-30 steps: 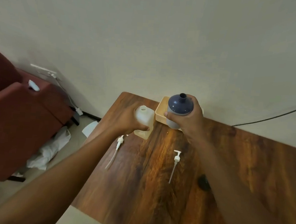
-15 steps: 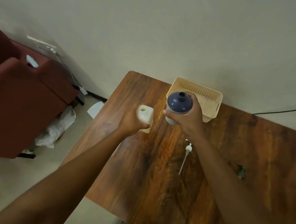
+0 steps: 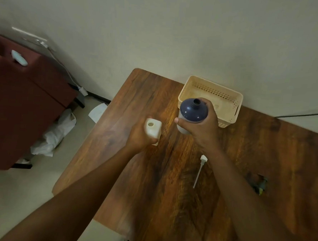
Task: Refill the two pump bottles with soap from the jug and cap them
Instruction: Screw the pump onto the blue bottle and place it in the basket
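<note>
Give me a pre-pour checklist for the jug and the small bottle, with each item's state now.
1. Bottle mouth open, pump off: ok.
2. Left hand grips the bottle: ok.
3. Jug uncapped, neck open: ok.
4. Right hand grips the jug: ok.
5. Jug spout over the bottle mouth: not ok; the jug is upright beside the bottle, to its right.
6. Pump within reach for capping: ok, it lies on the table; a second pump is not visible.
</note>
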Demonstrator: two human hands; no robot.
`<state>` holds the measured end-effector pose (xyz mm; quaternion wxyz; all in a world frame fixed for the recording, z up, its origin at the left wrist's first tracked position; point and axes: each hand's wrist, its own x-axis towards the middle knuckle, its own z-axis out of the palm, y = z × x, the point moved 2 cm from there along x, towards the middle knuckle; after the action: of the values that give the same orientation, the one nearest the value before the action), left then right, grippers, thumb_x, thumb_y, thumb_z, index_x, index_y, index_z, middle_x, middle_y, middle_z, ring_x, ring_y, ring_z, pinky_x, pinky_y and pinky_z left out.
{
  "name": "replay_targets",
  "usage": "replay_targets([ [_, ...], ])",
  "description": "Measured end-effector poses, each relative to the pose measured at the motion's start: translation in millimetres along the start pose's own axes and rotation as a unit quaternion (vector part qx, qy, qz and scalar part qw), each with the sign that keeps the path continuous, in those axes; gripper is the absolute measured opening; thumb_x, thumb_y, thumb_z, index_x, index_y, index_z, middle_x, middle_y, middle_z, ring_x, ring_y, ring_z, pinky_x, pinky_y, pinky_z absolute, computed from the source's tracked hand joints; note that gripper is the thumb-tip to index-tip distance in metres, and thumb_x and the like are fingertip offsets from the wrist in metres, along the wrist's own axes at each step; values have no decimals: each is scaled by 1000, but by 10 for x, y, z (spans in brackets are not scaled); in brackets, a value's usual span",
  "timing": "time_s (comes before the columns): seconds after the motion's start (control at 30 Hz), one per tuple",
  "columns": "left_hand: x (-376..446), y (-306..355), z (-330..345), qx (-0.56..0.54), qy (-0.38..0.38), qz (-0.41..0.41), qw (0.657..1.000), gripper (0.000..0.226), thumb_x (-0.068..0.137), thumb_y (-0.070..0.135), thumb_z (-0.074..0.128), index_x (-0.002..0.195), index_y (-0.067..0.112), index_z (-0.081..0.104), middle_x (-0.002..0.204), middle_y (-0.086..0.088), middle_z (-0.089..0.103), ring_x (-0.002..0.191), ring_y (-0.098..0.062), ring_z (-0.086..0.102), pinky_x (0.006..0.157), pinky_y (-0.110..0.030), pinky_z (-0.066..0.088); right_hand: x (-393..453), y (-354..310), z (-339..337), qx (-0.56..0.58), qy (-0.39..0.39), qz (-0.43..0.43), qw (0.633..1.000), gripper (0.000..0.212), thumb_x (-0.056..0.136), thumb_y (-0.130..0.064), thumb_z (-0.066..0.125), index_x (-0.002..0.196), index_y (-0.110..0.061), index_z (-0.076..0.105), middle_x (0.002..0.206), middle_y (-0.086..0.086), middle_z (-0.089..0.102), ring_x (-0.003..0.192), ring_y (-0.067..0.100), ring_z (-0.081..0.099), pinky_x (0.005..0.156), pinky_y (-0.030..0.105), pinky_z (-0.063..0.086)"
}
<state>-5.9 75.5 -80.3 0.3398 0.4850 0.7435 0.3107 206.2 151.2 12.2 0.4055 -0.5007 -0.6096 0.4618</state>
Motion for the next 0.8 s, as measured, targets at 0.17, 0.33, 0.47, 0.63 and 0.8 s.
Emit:
replay_targets([
  [0.17,3,5,37,-5,-10,-12,1000,86,66,24,95,137,23,46,129,-1,61,120,-22,61,94,-53,59,15,45,-64,2,12,12,1000,84,60,-29,99,125,-45,48,125,-30,53,112,-20,50,80,1,46],
  [0.33,5,16,-21,2,7,-35,999,109,65,32,96,152,26,30,146,-5,48,133,-25,50,104,-51,53,16,61,-99,-12,8,9,1000,85,61,-27,99,128,-41,49,126,-29,52,112,-20,50,81,2,47],
  [0.47,67,804,102,52,10,93,994,111,68,35,95,156,26,28,163,-2,34,148,-25,35,119,-57,34,-90,18,-704,2,69,8,998,85,62,-30,99,129,-42,49,132,-25,53,121,-6,52,88,6,49],
  [0.63,115,964,260,163,23,148,975,108,71,47,89,159,25,30,164,-1,34,153,-23,29,124,-63,19,-179,-22,-796,-7,72,7,997,80,61,-28,100,121,-47,50,128,-29,54,118,-5,55,88,11,52],
  [0.8,53,1375,756,279,-20,232,932,101,75,59,77,159,33,26,165,-2,31,152,-28,28,123,-65,13,-393,-36,-1317,-15,115,24,993,88,63,-21,99,136,-27,49,133,-11,57,115,7,58,83,6,50],
])
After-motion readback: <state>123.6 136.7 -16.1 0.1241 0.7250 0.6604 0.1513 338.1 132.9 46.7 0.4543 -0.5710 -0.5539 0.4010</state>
